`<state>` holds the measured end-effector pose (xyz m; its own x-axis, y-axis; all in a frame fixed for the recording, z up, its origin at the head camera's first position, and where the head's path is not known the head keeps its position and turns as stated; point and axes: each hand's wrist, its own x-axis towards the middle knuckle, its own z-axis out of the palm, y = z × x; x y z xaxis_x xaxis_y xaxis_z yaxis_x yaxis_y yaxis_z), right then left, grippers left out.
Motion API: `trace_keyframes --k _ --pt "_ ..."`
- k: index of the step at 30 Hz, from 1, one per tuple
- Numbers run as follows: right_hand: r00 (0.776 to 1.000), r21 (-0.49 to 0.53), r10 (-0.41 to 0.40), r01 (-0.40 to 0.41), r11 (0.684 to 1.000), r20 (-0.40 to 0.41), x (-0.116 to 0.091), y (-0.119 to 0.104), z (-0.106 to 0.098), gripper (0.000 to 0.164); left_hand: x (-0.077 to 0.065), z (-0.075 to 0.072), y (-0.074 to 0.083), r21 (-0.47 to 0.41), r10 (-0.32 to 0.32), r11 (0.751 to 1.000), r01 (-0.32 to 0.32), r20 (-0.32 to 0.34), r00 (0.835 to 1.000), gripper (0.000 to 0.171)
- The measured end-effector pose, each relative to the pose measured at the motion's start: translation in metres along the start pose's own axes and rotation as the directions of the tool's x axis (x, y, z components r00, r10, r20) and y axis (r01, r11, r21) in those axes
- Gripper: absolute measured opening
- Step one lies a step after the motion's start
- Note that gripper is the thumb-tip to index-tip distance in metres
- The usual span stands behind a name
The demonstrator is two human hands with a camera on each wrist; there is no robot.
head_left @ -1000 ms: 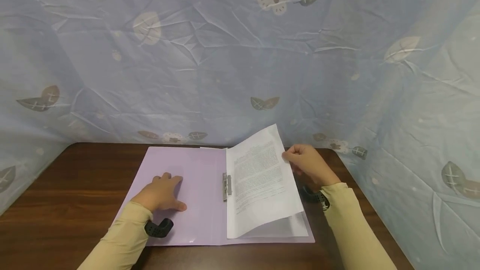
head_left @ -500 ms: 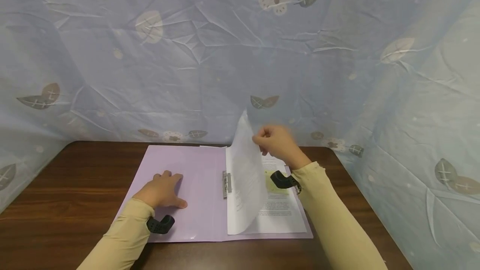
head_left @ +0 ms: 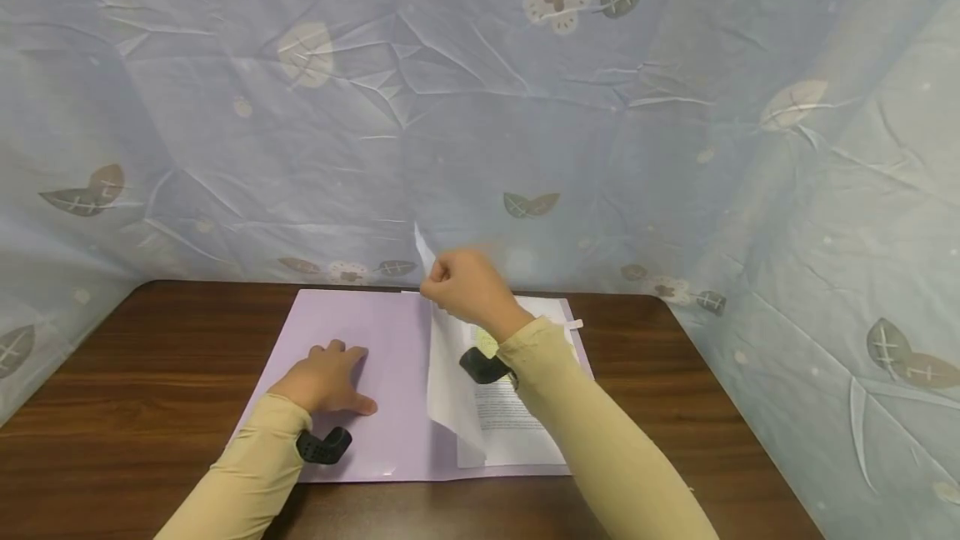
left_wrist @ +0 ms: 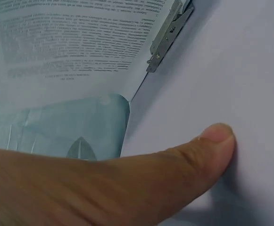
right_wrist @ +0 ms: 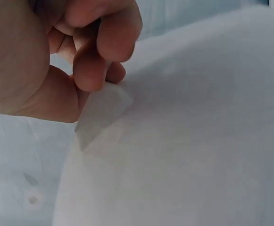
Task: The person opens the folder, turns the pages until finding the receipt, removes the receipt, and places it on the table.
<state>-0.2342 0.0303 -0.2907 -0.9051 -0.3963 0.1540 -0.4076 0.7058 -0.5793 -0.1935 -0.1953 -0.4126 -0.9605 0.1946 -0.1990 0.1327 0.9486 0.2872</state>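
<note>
A light purple folder (head_left: pixel 397 373) lies opened flat on the wooden table. My left hand (head_left: pixel 326 377) rests on its left cover with the fingers spread; the left wrist view shows the thumb (left_wrist: pixel 207 146) on that cover. Between thumb and fingers, my right hand (head_left: pixel 472 290) pinches the edge of a raised white sheet of paper (head_left: pixel 450 373), close to a small pale tab (right_wrist: pixel 101 110). The sheet stands nearly upright over the spine. Beneath it, a printed page (head_left: pixel 513 407) bears a yellow note (head_left: pixel 486 342), partly covered by my wrist. A metal clip (left_wrist: pixel 167 40) shows in the left wrist view.
A brown wooden table (head_left: pixel 135 407) extends on both sides of the folder. Behind and to the right hangs a pale blue patterned cloth (head_left: pixel 465 107). A white tab (head_left: pixel 573 324) sticks out past the lower page's right edge.
My right hand has swept left, carrying the sheet from the right side up over the spine. The printed page and yellow note came into view underneath. My left hand has stayed in place.
</note>
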Motion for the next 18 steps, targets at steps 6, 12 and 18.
trace_keyframes --k 6,12,18 --pt "1.000 -0.092 -0.015 0.015 0.996 0.006 0.005 -0.017 0.036 0.018 0.003 -0.005 -0.007 0.011 0.043 0.999 -0.043 0.027 0.999 0.067" --pt "0.999 -0.184 -0.029 0.031 0.982 0.014 0.005 -0.029 0.068 0.019 0.003 -0.016 -0.021 -0.085 0.087 0.993 -0.086 0.005 0.996 0.048" --pt "0.999 -0.272 -0.033 0.035 0.962 0.012 0.004 -0.039 0.091 0.024 0.000 -0.031 -0.032 -0.170 0.033 0.984 -0.057 -0.145 0.989 0.049"
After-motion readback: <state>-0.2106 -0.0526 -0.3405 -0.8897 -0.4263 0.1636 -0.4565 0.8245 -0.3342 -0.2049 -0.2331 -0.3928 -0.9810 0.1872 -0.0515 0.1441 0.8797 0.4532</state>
